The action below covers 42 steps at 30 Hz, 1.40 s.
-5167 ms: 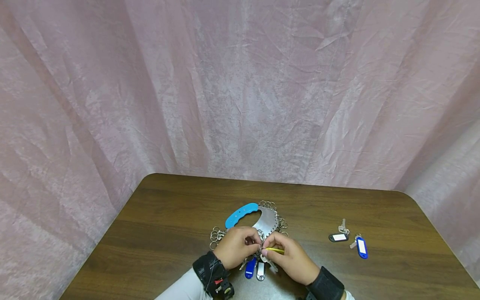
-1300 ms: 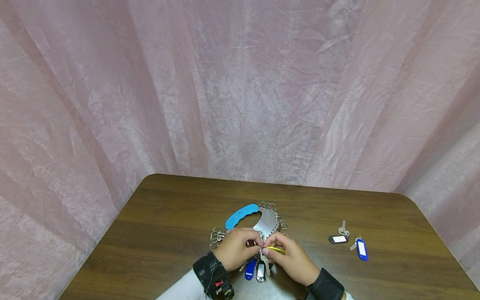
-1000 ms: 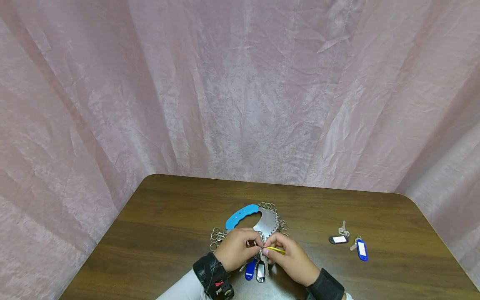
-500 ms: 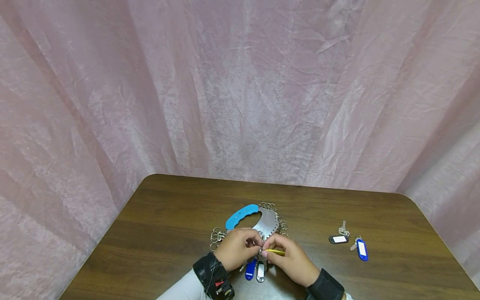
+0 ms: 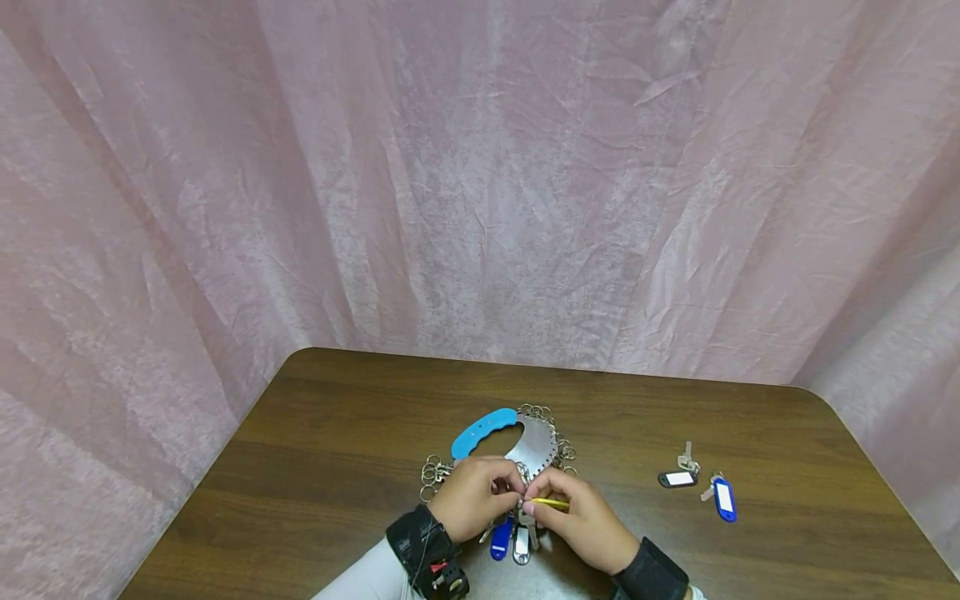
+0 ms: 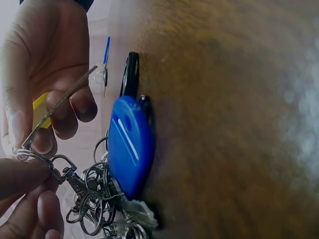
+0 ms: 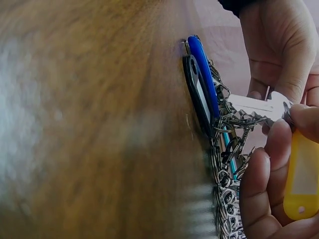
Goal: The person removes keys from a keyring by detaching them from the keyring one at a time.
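Key organizer plate (image 5: 534, 442), metal with a blue handle (image 5: 482, 430), lay mid-table (image 5: 315, 467), ringed with split rings. Left hand (image 5: 475, 493) pinched a split ring (image 6: 31, 155) at its near edge; right hand (image 5: 585, 517) gripped a yellow tag (image 7: 302, 179) and its key (image 7: 256, 105). Blue tag (image 6: 130, 144) lay beneath them. No tag's writing was legible.
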Motion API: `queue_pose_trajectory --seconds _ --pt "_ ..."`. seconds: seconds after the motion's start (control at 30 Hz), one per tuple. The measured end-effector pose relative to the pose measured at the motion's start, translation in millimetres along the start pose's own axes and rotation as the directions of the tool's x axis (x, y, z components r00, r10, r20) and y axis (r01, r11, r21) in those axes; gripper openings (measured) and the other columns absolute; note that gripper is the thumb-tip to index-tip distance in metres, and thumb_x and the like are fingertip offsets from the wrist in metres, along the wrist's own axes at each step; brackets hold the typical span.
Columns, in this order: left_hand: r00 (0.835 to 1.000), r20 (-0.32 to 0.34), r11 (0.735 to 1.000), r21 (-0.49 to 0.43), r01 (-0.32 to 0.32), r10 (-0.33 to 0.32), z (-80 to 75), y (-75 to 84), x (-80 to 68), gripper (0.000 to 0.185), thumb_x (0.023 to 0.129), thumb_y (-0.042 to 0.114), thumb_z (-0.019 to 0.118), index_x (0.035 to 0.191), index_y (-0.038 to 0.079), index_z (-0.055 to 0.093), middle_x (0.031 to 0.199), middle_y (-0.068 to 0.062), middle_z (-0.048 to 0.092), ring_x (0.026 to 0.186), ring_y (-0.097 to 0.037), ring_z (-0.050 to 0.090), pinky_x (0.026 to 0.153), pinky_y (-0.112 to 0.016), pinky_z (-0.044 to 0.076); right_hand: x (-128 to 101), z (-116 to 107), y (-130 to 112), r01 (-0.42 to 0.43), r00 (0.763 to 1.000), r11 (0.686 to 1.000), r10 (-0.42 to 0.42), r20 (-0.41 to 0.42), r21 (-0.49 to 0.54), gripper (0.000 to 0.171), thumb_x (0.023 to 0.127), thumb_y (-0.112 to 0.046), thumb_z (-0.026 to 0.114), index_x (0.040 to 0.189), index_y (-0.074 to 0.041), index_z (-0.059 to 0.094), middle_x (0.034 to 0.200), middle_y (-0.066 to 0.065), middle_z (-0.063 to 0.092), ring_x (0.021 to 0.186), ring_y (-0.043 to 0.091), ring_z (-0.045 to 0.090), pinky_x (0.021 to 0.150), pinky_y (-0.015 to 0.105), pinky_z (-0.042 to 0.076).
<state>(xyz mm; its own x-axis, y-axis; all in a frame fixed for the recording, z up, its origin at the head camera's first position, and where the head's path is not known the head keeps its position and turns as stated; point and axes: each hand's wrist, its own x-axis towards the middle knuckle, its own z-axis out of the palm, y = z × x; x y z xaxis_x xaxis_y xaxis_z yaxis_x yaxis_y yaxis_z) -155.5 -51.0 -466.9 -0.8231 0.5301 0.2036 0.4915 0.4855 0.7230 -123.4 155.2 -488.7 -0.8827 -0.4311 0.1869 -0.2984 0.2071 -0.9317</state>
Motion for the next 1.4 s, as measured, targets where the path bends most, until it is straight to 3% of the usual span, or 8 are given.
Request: queue_pose_trajectory --seconds 1.1,1.4 --pt "0.999 0.013 0.999 0.003 -0.041 0.041 -0.4 1.9 0.3 0.017 0.085 0.004 0.076 0.079 0.020 0.071 0.080 0.009 0.066 0.073 0.006 0.053 0.067 -0.013 0.047 0.9 -1.9 -2.7 -0.072 0.997 0.997 0.072 -0.010 -0.005 0.013 0.097 -0.019 0.067 0.102 -0.009 0.061 0.088 0.012 0.065 0.073 0.010 0.064 0.068 0.025 0.055" --pt "1.000 -0.004 1.000 -0.014 0.007 -0.007 0.1 2.0 -0.5 0.016 0.084 0.004 0.075 0.081 0.019 0.070 0.081 0.009 0.064 0.071 0.006 0.052 0.064 -0.013 0.047 1.2 -2.2 -4.5 -0.081 0.996 0.997 0.081 -0.022 -0.003 0.011 0.097 -0.018 0.067 0.102 -0.009 0.062 0.090 0.012 0.066 0.074 0.009 0.064 0.068 0.025 0.056"
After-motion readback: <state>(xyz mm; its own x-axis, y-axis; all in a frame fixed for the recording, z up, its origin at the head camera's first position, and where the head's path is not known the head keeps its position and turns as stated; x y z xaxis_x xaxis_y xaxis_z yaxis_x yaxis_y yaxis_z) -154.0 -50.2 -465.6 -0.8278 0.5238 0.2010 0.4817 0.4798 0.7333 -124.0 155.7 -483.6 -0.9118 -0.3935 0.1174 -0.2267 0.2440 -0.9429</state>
